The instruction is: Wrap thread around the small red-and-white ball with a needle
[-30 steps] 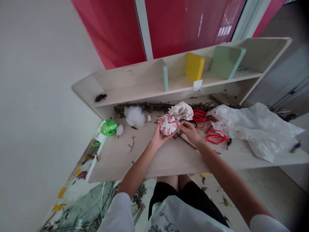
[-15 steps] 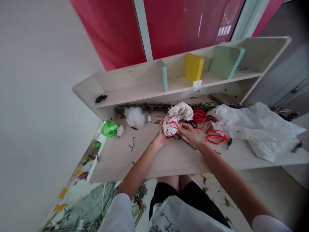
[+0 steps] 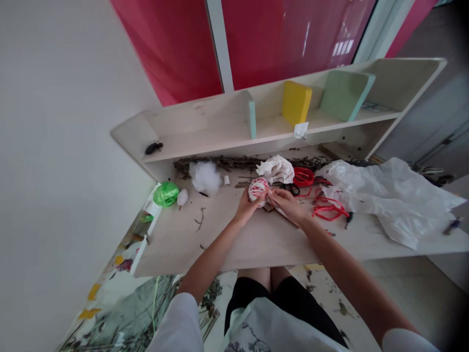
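A small round ball (image 3: 258,187), red with white thread wound across it, is held above the desk in front of me. My left hand (image 3: 247,205) is closed around its left and lower side, the thumb lying over the front. At the ball's right edge my right hand (image 3: 285,201) has its fingertips pinched together, close to the left thumb. What is between those fingertips is too small to make out. Just behind the ball lies a crumpled white tissue (image 3: 276,169). Under my hands are thin brown sticks (image 3: 287,218).
Red cord (image 3: 327,207), black-handled scissors (image 3: 291,188) and a large clear plastic bag (image 3: 388,195) lie to the right. White fluff (image 3: 205,178), a thread spool (image 3: 226,181) and a green ball of twine (image 3: 166,194) are left. A shelf (image 3: 205,139) with dividers runs along the back.
The ball has turned in my left hand, and the left thumb has come across its front towards the right fingertips. My right hand stays pinched at about the same place.
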`<state>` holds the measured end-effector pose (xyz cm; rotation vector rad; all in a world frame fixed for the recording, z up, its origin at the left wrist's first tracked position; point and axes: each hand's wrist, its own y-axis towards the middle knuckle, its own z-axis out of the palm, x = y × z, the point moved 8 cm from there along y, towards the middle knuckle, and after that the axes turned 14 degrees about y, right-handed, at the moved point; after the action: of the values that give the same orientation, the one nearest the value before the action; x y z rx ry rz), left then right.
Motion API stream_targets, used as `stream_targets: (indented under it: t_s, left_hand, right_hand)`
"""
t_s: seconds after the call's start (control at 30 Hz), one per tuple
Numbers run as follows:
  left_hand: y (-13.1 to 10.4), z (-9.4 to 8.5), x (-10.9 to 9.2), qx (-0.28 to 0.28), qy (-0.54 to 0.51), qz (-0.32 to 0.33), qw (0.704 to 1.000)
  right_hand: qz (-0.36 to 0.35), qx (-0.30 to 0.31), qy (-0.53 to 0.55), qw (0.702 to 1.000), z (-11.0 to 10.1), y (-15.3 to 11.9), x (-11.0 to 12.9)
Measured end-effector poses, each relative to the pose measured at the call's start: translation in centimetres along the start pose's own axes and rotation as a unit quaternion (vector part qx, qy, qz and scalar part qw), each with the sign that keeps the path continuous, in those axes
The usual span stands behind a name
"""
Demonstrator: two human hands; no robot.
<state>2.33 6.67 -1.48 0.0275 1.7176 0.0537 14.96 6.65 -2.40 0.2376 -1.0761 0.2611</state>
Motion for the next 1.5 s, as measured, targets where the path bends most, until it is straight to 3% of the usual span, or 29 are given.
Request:
stream_targets:
  t_s: [0.13,0.27,0.47,0.73,1.0,1.17,1.3,1.5]
  left_hand:
    - [-0.2,-0.2,-0.6,-0.036,0.004,0.009,0.999]
    - [0.1,-0.7,0.0,-0.060,-0.005,-0.005,0.998]
    - [0.8,-1.7,2.3,-0.058,-0.136,-0.135,0.980]
    - [1.2,-1.9,2.8,-0.016,-0.215,-0.193,0.957]
    - [0.8,-0.6,2.7,0.049,-0.174,-0.215,0.960]
    - [0.6,-0.3,3.3,0.052,-0.105,-0.221,0.968]
    - [0.7,-0.2,2.6,0.048,-0.192,-0.196,0.960]
    - [1.0,-0.7,2.8,0.031,-0.275,-0.214,0.937]
  right_hand:
    - [-0.010,0.002,-0.073,0.997,0.4,-0.1,0.6]
    - [-0.077,-0.020,-0.209,0.975,0.6,-0.2,2.0]
    - [-0.155,-0.089,-0.341,0.923,-0.4,-0.4,2.9]
    - [-0.170,-0.159,-0.220,0.947,-2.3,-0.1,3.6]
    - [-0.182,-0.243,-0.106,0.947,-4.6,-0.4,4.1]
    - [-0.201,-0.287,-0.057,0.935,-6.5,-0.3,4.2]
    - [-0.185,-0.286,-0.057,0.938,-6.5,-0.3,3.9]
    - [-0.195,-0.224,-0.120,0.947,-4.2,-0.3,4.3]
